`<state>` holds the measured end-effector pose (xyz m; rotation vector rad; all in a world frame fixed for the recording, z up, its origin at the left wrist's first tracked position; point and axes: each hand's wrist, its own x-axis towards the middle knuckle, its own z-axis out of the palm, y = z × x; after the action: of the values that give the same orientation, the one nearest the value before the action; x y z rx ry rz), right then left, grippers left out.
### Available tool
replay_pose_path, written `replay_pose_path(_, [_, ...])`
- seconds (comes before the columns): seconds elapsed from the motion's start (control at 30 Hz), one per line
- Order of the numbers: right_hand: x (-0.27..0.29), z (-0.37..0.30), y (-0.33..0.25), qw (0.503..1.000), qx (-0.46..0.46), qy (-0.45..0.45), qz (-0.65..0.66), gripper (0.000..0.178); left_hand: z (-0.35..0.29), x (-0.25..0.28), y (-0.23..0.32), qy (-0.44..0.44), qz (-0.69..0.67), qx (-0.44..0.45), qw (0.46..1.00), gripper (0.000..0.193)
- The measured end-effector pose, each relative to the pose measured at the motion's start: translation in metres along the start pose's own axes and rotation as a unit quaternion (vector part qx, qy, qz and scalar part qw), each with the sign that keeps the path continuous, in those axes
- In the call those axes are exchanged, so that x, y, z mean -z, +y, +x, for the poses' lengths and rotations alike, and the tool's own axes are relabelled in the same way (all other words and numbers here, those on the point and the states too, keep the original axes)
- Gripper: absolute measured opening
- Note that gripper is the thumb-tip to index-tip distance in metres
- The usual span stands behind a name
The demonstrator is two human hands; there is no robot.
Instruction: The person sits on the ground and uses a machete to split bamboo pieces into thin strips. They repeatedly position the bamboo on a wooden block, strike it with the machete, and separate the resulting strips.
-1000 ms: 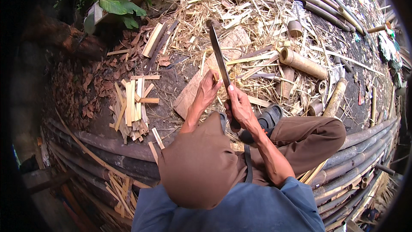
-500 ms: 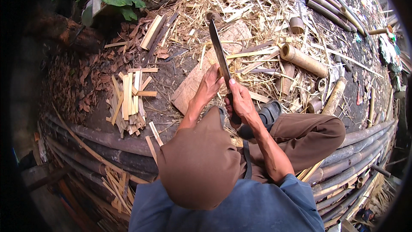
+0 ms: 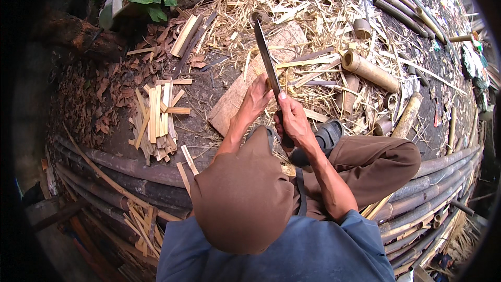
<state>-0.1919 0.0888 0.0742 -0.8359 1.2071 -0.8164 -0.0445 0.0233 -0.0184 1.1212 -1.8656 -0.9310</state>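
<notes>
Outdoors, the right hand (image 3: 294,124) closed firmly around the knife (image 3: 267,60), which slanted up and slightly left beyond the grip. Just left of that grip, the left hand (image 3: 254,97) curled close beside the knife; whether it pinched anything could not be told. A plank (image 3: 227,113) showed under both the left hand and the knife, with shavings (image 3: 321,18) strewn beyond the grip. Strips (image 3: 155,116) lay piled well to the grip's left, a tube (image 3: 373,73) lay beyond it to the right, and a sandal (image 3: 328,136) stood near its right side.
</notes>
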Motion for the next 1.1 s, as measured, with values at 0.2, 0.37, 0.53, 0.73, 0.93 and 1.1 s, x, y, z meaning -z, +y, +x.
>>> replay_pose_path(0.2, [0.0, 0.001, -0.002, 0.996, 0.071, -0.009, -0.053, 0.049, 0.003, 0.002, 0.004, -0.013, -0.005, -0.009, 1.0, 0.039])
replay_pose_path(0.37, [-0.001, 0.006, 0.006, 0.974, 0.143, 0.052, -0.17, 0.044, 0.009, 0.008, 0.012, -0.022, 0.013, -0.032, 0.999, 0.034])
replay_pose_path(0.53, [-0.007, 0.001, -0.025, 0.986, 0.092, 0.016, -0.138, 0.045, 0.013, 0.017, 0.003, -0.02, 0.029, -0.058, 0.998, 0.029])
replay_pose_path(0.73, [-0.014, 0.002, -0.02, 0.981, 0.132, 0.045, -0.134, 0.043, 0.013, 0.018, 0.012, -0.009, 0.0, -0.038, 0.999, 0.029])
replay_pose_path(0.93, [-0.01, -0.005, -0.031, 0.98, 0.061, 0.044, -0.185, 0.044, 0.013, 0.017, 0.023, -0.017, -0.033, 0.002, 0.999, 0.025])
replay_pose_path(1.1, [-0.008, -0.004, -0.026, 0.977, 0.071, 0.054, -0.193, 0.044, 0.012, 0.009, 0.014, -0.003, 0.016, -0.059, 0.998, 0.025])
